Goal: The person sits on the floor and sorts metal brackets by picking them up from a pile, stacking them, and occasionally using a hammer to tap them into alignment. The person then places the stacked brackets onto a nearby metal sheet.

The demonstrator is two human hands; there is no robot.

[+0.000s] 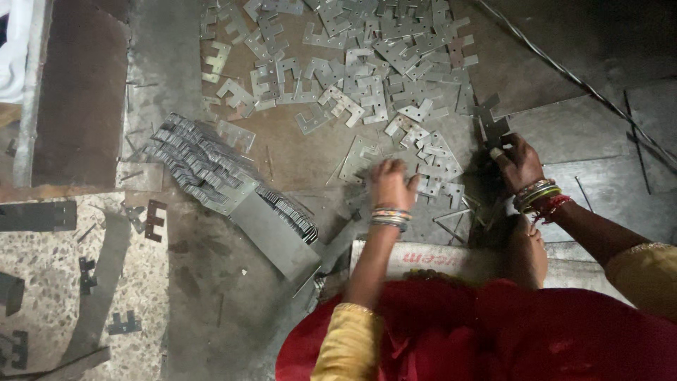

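A scatter of flat, notched metal plates point(367, 77) covers the floor ahead of me. My left hand point(391, 182) reaches palm down onto the near edge of that scatter, fingers spread over a few plates. My right hand point(516, 161) is closed on a small stack of the same plates point(491, 125), held upright against the floor. Both wrists wear bangles. My red and yellow clothing fills the bottom of the view.
A neat row of stacked plates point(201, 166) lies along a grey metal sheet point(271, 236) to the left. Larger dark sheets point(571, 130) lie at the right, with a twisted wire point(564, 70) beyond. Loose dark offcuts point(151, 220) sit on speckled flooring at lower left.
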